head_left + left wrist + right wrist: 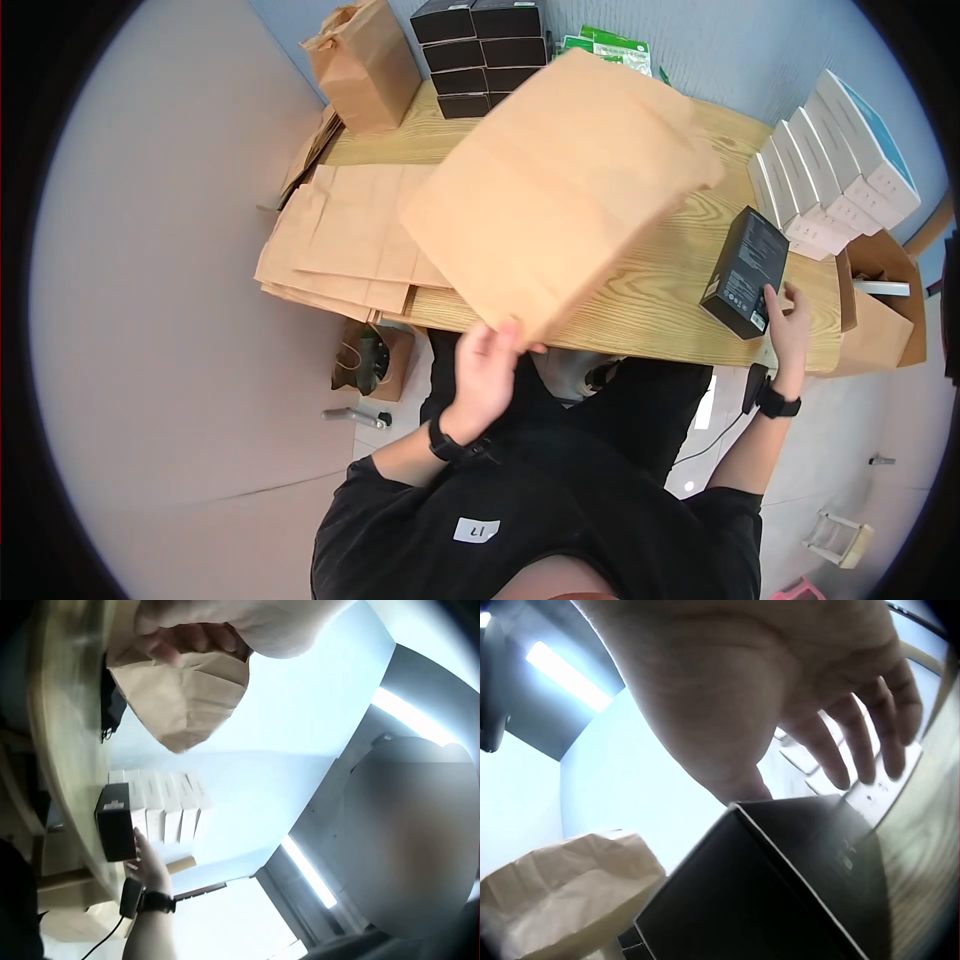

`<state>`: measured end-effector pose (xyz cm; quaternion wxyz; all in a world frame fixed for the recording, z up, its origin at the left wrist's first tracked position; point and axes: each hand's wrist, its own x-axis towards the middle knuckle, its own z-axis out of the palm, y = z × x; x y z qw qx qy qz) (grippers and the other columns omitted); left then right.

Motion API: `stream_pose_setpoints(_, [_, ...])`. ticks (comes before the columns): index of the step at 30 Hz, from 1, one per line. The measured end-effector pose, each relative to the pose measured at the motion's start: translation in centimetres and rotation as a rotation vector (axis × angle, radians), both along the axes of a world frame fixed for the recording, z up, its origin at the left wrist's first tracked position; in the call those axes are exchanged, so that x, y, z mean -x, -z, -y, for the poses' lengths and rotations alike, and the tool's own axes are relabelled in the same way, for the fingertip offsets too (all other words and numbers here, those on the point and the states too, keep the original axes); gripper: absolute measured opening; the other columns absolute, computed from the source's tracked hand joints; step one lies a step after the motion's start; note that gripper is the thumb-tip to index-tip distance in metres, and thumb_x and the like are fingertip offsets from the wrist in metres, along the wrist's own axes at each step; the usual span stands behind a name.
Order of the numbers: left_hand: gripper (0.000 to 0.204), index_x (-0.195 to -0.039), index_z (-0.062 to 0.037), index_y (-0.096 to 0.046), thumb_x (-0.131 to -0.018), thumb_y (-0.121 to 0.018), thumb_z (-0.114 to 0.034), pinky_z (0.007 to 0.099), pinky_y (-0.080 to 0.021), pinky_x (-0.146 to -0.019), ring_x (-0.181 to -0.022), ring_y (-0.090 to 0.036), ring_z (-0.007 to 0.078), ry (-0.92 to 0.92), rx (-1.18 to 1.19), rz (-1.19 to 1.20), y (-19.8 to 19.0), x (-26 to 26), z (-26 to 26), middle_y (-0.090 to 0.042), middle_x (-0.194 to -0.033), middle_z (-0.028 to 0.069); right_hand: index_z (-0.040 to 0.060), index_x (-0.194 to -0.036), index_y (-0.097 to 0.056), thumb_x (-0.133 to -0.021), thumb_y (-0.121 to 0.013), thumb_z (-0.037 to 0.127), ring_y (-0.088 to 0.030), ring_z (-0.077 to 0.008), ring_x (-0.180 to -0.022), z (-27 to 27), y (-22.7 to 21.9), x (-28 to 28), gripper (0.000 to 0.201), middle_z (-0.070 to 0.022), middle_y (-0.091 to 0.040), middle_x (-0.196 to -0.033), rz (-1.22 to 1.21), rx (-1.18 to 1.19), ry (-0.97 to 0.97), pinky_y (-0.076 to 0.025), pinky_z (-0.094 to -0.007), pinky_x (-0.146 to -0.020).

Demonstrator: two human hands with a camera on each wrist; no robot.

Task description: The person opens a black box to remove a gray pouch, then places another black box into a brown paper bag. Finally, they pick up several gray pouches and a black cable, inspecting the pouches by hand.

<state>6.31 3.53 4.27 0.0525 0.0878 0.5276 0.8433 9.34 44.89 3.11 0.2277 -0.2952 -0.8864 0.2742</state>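
My left hand (487,372) grips a brown paper bag (570,180) at its near corner, thumb on top. The bag is raised and tilted over the table, and its crumpled end shows in the left wrist view. A black box (748,270) with small white print lies near the table's right front edge. Beside it is my right hand (790,330), its thumb right at the box's edge. In the right wrist view the other fingers (847,742) hang loosely apart, off the box.
Flat paper bags (350,230) are stacked at the left, with a standing bag (362,70) behind. Black boxes (480,55) and green packets (620,45) line the back. White boxes (830,165) stand in a row at right, above an open carton (880,320).
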Motion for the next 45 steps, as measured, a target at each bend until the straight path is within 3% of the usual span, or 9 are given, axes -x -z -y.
stream_pose_setpoints(5, [0.015, -0.102, -0.0001, -0.060, -0.089, -0.058, -0.007, 0.0268, -0.049, -0.067, -0.073, -0.061, 0.0154, 0.650, 0.400, -0.415, -3.4, -1.7, -0.5, -0.063, -0.088, 0.0079, -0.0010, -0.108, -0.057, -0.083, -0.066, 0.023, -0.052, -0.0178, -0.079, 9.1, -4.2, -3.0, 0.036, -0.0121, -0.057, -0.100, -0.401, -0.046, -0.269, -0.044, -0.0281, -0.072])
stream_pose_setpoints(10, [0.046, -0.092, -0.0101, -0.059, -0.060, -0.082, -0.034, 0.0306, -0.039, -0.055, -0.060, -0.048, 0.0201, -0.205, 0.559, -1.302, -0.3, 1.3, 5.0, -0.049, -0.077, 0.0037, 0.0028, -0.129, -0.044, -0.068, -0.076, 0.046, -0.052, -0.0350, -0.107, 14.9, -1.1, -5.7, 0.081, -0.0222, -0.050, -0.122, -0.475, -0.101, -0.707, -0.041, -0.0419, -0.091])
stream_pose_setpoints(12, [0.069, -0.110, -0.0105, -0.048, -0.060, -0.081, -0.045, 0.0374, -0.040, -0.065, -0.072, -0.049, 0.0232, -0.547, 0.504, -1.214, 1.3, 1.8, 4.6, -0.048, -0.091, 0.0083, 0.0050, -0.137, -0.035, -0.066, -0.079, 0.041, -0.040, -0.0406, -0.125, 16.2, -1.0, -5.4, 0.092, -0.0245, -0.040, -0.135, -0.441, -0.044, -0.802, -0.034, -0.0472, -0.101])
stream_pose_setpoints(15, [0.123, -0.147, -0.0132, -0.013, -0.054, -0.085, -0.050, 0.0444, -0.040, -0.094, -0.117, -0.041, 0.0376, -0.196, 0.771, -0.960, 1.9, 2.2, 3.8, -0.029, -0.137, 0.0229, 0.0053, -0.141, -0.030, -0.066, -0.081, 0.016, -0.036, -0.0400, -0.130, 17.1, -0.3, -4.5, 0.091, -0.0229, -0.037, -0.140, -0.479, -0.020, -0.603, -0.032, -0.0453, -0.105])
stream_pose_setpoints(24, [0.071, -0.139, 0.0040, -0.026, -0.084, -0.063, -0.018, 0.0409, -0.031, -0.106, -0.128, -0.035, 0.0392, 0.102, 0.757, -0.661, 4.4, 2.7, 0.6, -0.036, -0.138, 0.0247, 0.0003, -0.141, -0.030, -0.075, -0.055, -0.010, -0.035, -0.0309, -0.133, 15.4, 4.1, -4.2, 0.072, -0.0184, -0.035, -0.144, -0.336, -0.083, -0.539, -0.027, -0.0375, -0.108])
stream_pose_setpoints(33, [0.020, -0.070, 0.0001, -0.055, -0.084, -0.059, -0.014, 0.0411, -0.046, -0.061, -0.068, -0.058, 0.0335, -0.156, 0.714, -0.688, 4.9, 2.6, 0.2, -0.055, -0.070, 0.0150, -0.0030, -0.128, -0.048, -0.080, -0.054, -0.010, -0.054, -0.0274, -0.116, 15.7, 3.9, -4.3, 0.049, -0.0179, -0.054, -0.127, -0.329, -0.043, -0.561, -0.041, -0.0345, -0.098])
stream_pose_setpoints(37, [0.012, -0.090, -0.0003, -0.063, -0.082, -0.063, -0.010, 0.0396, -0.045, -0.058, -0.059, -0.054, 0.0309, -0.124, 0.810, -0.699, 5.5, 3.0, 0.9, -0.054, -0.060, 0.0105, -0.0032, -0.121, -0.055, -0.078, -0.053, -0.011, -0.061, -0.0282, -0.101, 14.8, 4.2, -4.6, 0.044, -0.0170, -0.060, -0.116, -0.353, -0.069, -0.563, -0.046, -0.0340, -0.090])
stream_pose_setpoints(41, [0.021, -0.095, -0.0017, -0.063, -0.079, -0.068, -0.015, 0.0369, -0.047, -0.067, -0.075, -0.060, 0.0290, 0.024, 0.945, -0.503, 3.9, 2.9, 1.0, -0.060, -0.075, 0.0108, -0.0005, -0.118, -0.057, -0.076, -0.058, -0.010, -0.060, -0.0294, -0.097, 14.9, 2.7, -3.9, 0.044, -0.0156, -0.060, -0.112, -0.290, -0.121, -0.694, -0.047, -0.0348, -0.085])
stream_pose_setpoints(45, [0.033, -0.106, -0.0083, -0.062, -0.075, -0.071, -0.017, 0.0396, -0.042, -0.088, -0.108, -0.054, 0.0246, -0.476, 0.574, -0.690, 3.1, 3.2, 0.6, -0.060, -0.108, 0.0093, 0.0043, -0.113, -0.061, -0.071, -0.066, -0.006, -0.054, -0.0302, -0.103, 16.1, 2.0, -3.4, 0.043, -0.0142, -0.056, -0.115, -0.352, -0.311, -0.585, -0.044, -0.0367, -0.087])
